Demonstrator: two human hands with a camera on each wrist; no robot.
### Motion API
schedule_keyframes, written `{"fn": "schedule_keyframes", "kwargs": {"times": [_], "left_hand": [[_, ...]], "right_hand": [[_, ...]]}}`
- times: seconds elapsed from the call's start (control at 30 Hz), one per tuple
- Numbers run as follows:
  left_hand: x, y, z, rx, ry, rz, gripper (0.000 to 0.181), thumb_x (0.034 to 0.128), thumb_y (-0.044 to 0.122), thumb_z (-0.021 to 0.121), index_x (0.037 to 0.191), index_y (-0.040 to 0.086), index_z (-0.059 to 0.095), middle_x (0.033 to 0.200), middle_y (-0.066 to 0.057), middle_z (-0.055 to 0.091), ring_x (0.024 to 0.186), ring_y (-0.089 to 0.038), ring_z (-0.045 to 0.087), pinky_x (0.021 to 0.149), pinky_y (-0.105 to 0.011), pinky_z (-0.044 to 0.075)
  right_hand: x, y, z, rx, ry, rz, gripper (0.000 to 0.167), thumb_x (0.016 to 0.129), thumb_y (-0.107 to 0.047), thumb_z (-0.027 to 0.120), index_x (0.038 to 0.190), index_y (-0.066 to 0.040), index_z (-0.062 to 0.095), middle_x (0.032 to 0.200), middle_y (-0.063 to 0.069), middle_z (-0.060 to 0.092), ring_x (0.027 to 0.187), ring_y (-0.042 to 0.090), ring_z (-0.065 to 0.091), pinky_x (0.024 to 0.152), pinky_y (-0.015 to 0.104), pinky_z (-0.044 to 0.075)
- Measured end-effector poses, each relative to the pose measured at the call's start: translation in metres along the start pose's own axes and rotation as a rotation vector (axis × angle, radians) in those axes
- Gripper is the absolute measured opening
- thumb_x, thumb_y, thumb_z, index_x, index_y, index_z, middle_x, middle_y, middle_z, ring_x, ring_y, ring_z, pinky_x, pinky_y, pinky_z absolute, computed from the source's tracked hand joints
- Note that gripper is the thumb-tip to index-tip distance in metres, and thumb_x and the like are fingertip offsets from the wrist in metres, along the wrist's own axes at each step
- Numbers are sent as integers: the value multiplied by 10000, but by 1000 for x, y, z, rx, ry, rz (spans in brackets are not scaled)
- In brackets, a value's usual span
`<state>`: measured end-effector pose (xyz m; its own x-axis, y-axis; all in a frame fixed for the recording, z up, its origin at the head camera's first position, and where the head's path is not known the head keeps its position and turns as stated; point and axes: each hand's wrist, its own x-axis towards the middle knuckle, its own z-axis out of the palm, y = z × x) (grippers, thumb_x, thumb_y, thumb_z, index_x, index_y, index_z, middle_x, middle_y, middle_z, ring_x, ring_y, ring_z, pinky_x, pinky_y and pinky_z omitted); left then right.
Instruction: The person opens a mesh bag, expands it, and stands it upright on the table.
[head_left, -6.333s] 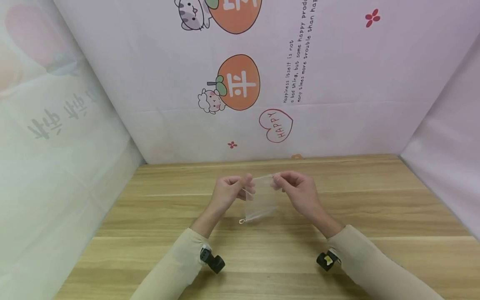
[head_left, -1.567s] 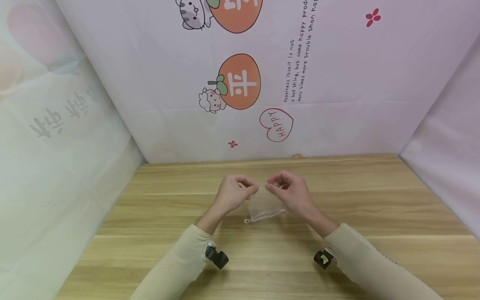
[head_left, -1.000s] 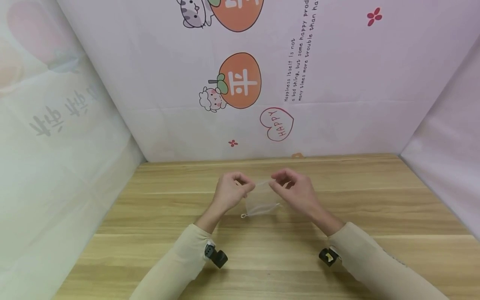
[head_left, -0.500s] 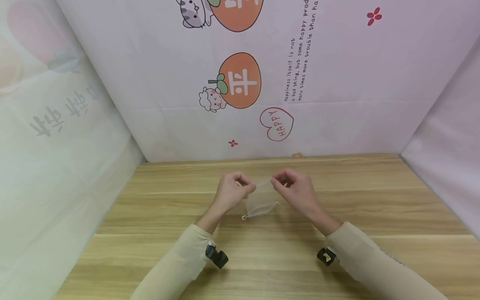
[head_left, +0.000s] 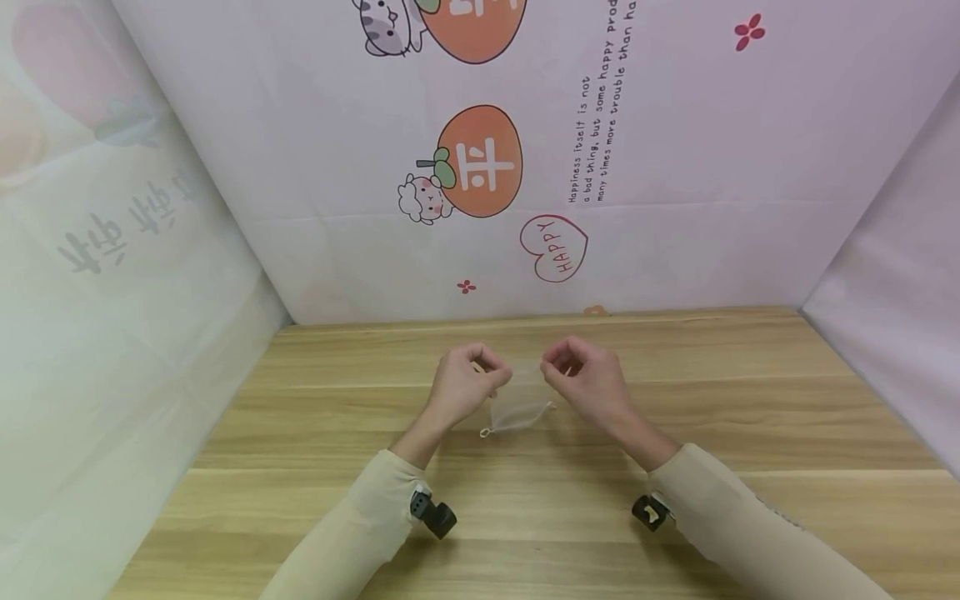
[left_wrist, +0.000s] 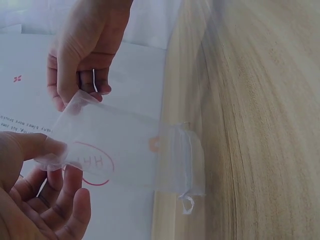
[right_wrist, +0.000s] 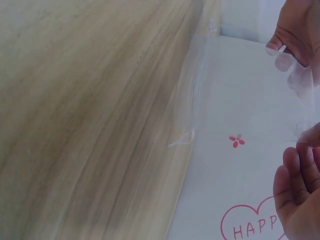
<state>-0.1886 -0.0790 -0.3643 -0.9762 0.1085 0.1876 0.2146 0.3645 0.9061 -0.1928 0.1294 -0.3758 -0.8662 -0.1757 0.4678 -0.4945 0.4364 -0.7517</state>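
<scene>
A sheer, whitish see-through pouch [head_left: 517, 404] hangs between the two hands above the table. The left hand [head_left: 465, 385] pinches one upper corner between thumb and fingers, and the right hand [head_left: 588, 379] pinches the other. In the left wrist view the pouch [left_wrist: 125, 145] is stretched between the left hand [left_wrist: 45, 190] and the right hand [left_wrist: 87, 55]; a gathered band with a small cord loop [left_wrist: 187, 204] is at its lower end. The right wrist view shows the pouch [right_wrist: 250, 90] with a cord end [right_wrist: 181, 140] sticking out at a lower corner.
The wooden table [head_left: 300, 500] lies below the hands. A white printed sheet [head_left: 675, 167] stands behind it, with pale fabric [head_left: 112, 333] on the left side and more fabric [head_left: 900, 292] on the right. Each forearm wears a small black camera.
Compared with several seconds ago, the hands are slightly nearer each other and the left fingers more curled. Over the last half second the right hand shifted slightly and the pouch's lower edge swayed a little.
</scene>
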Motion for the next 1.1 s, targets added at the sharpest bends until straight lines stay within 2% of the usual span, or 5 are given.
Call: {"fn": "schedule_keyframes", "kwargs": {"times": [0.2, 0.37, 0.63, 0.9, 1.1], "left_hand": [[0, 0, 0, -12, 7, -3, 82, 853, 84, 770, 812, 68, 701, 763, -40, 655, 561, -160, 605, 452, -238, 431], [0, 0, -1, -18, 9, -7, 86, 857, 83, 771, 812, 68, 700, 776, -45, 651, 566, -159, 600, 464, -241, 445], [-1, -1, 0, -13, -14, 1, 83, 850, 57, 779, 821, 59, 701, 778, -42, 670, 576, -168, 607, 508, -267, 503], [-1, -2, 0, 5, -30, 45, 60, 855, 100, 781, 851, 73, 728, 787, -34, 671, 607, -173, 610, 532, -280, 512], [-1, -7, -3, 5, 18, 39, 255, 904, 383, 752, 902, 128, 746, 835, -1, 664, 704, -190, 627, 585, -303, 531]], "right_hand": [[0, -1, 1, -45, -33, -31, 155, 855, 35, 715, 992, -38, 714, 727, -15, 650, 647, 148, 585, 578, 251, 499], [2, -1, 1, -130, -108, -46, 214, 852, 43, 703, 1059, 2, 738, 720, -26, 642, 654, 121, 575, 591, 270, 508], [3, -4, 1, -251, -166, -39, 79, 859, 6, 719, 876, -57, 763, 781, -7, 665, 701, 124, 579, 625, 293, 519], [4, -6, -1, -222, -170, 65, 65, 904, -98, 714, 848, -102, 682, 739, -26, 629, 668, 136, 556, 599, 310, 495], [6, -4, -4, -155, -179, 122, 77, 904, -74, 724, 873, -75, 654, 741, 7, 639, 660, 155, 569, 568, 296, 496]]}}
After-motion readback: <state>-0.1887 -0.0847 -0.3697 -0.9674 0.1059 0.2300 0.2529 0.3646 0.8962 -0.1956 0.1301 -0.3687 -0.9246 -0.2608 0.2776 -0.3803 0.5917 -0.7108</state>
